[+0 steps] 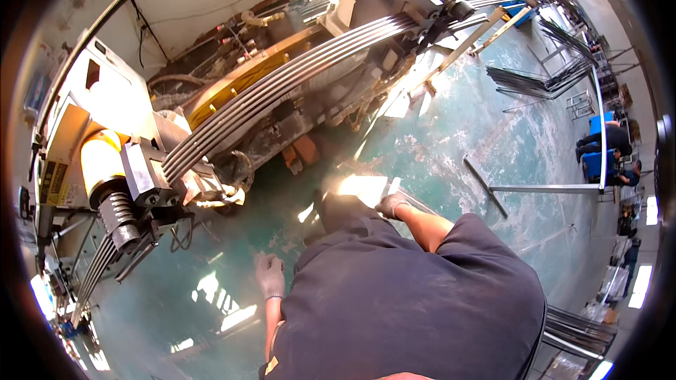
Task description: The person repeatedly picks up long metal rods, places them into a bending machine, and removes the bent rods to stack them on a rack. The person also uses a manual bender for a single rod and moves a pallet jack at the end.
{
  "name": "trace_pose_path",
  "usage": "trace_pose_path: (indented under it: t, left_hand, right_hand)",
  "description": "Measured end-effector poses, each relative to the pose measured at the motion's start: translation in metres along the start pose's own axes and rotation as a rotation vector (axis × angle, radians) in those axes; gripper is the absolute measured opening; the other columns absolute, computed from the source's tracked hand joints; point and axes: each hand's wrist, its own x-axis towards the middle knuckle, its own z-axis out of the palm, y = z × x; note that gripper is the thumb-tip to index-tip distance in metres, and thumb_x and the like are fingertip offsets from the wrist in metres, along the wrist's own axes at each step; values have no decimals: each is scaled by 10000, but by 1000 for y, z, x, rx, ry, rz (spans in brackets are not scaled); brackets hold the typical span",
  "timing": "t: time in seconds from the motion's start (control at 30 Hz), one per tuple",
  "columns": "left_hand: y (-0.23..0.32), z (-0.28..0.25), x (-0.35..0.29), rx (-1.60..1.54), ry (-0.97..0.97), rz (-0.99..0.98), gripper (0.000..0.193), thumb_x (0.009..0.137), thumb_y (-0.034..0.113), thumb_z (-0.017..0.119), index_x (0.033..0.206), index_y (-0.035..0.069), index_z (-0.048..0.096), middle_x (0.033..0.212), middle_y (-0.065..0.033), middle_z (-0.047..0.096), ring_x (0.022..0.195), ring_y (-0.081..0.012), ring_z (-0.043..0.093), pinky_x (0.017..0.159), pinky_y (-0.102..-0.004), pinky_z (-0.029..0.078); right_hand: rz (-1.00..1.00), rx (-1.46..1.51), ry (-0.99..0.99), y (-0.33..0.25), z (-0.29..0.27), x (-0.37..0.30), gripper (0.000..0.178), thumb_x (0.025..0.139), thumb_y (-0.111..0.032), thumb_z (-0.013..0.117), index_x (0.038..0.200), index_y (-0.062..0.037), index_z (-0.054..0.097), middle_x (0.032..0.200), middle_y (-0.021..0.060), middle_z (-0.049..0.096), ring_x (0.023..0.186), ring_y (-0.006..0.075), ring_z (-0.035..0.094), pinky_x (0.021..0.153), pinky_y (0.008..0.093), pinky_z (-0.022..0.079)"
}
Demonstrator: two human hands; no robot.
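Observation:
My left hand [270,276], in a pale knitted work glove, hangs low over the floor at my left side. Its fingers are loosely bent, apart from one another, with nothing visible in them. On my right, the gloved right hand [391,205] is closed around what looks like a light metal bar [418,201], partly covered by the hand and sunlit glare. Ahead of me a bundle of long metal rods [296,74] runs through a machine. One dark clamping head [144,169] grips them at the left, another [420,3] at the far end.
An orange cylinder [103,162] and a coiled spring [118,218] belong to the left head. Behind the rods lies a dirty trough [282,116] with hoses. Stacked dark rods [542,81] and a metal frame [546,188] stand at the right. People [611,139] are farther off.

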Motion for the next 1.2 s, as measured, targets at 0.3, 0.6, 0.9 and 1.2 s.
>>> trace_pose_path:
  t: [0.3,0.6,0.9,1.2]
  left_hand:
    - [-62,-7,21,237,-22,147,264,936,153,651,1098,-32,747,962,-139,749,928,-223,719,845,-339,549]
    - [25,-15,-9,-186,47,-43,196,961,142,639,959,-25,741,942,-153,743,815,-159,692,734,-282,545]
    - [43,-156,43,-611,361,190,254,1006,224,623,838,42,681,852,-86,667,739,-178,623,669,-333,506]
    - [210,-322,-29,-708,831,485,197,1050,241,611,990,58,653,859,-47,679,783,-180,635,711,-345,490]
  right_hand:
    - [21,61,61,-6,-2,43,603,1006,-527,534,1137,8,782,1149,262,748,1137,403,713,1002,478,529]
    - [-536,1349,526,-171,-220,-107,359,1015,-378,709,1054,-25,658,826,61,662,705,225,645,684,382,536]
    - [-987,2569,97,-255,-354,-112,473,1032,-484,668,1149,-29,610,1061,132,689,1015,329,669,943,510,568]
    - [-1195,2475,23,-263,-372,-64,184,967,-96,679,827,-112,562,681,2,514,596,157,511,623,360,491]
